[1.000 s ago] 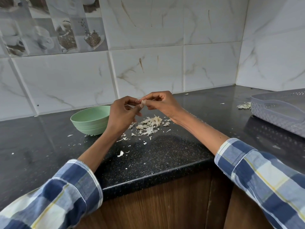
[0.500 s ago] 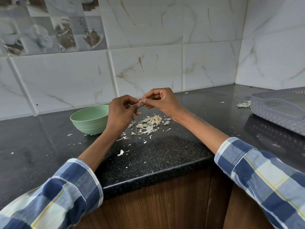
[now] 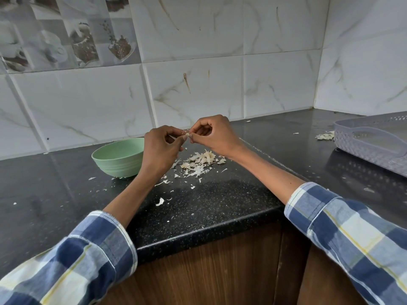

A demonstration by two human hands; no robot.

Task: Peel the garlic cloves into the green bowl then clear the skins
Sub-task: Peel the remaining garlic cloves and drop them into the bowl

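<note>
left hand (image 3: 159, 148) & right hand (image 3: 211, 134) both pinching a garlic clove (image 3: 187, 134) mid-frame, hovering above skins (image 3: 201, 161), green bowl (image 3: 119, 157) sitting just left.

Small pale garlic clove (image 3: 187, 134), mostly hidden, pinched in the air between the fingertips of left hand (image 3: 159, 149) and right hand (image 3: 212, 134), above the black speckled counter. Round pale-green plastic bowl (image 3: 119, 157) with ribbed sides sits upright on the counter just beside the left wrist; contents not visible. Papery off-white garlic skins (image 3: 199, 162) lie heaped below the hands, smaller flakes scattered toward the counter's edge.
</note>
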